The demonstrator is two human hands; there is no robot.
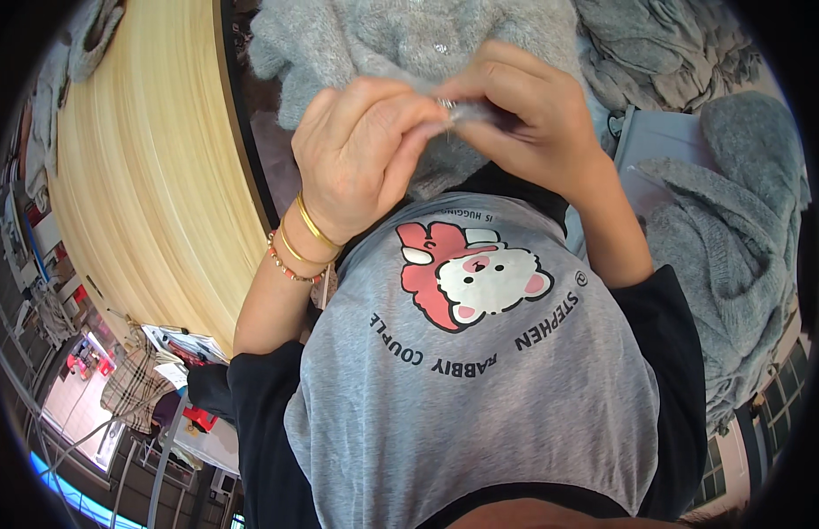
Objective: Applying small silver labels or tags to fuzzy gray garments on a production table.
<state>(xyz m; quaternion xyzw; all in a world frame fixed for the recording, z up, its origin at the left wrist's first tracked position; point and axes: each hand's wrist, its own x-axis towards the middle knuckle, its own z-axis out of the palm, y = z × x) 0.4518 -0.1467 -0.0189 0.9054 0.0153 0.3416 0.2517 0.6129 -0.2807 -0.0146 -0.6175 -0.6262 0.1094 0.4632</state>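
The person's left hand [364, 145] and right hand [533, 119] pinch a small, pale, glinting, motion-blurred piece [470, 114] between their fingertips, over a fluffy, rumpled, light-grey knitted cloth [401, 40] bunched beneath.

Beyond the hem of my shirt [480, 414], my left hand [365, 145] and right hand [524, 110] sit close together, fingers [399, 106] bent in a pinch, tips blurred; my forearms [273, 313] flank the shirt.

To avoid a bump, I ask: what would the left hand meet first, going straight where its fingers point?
The left hand would probably meet the right hand; blur hides any gap, and depth is unclear.
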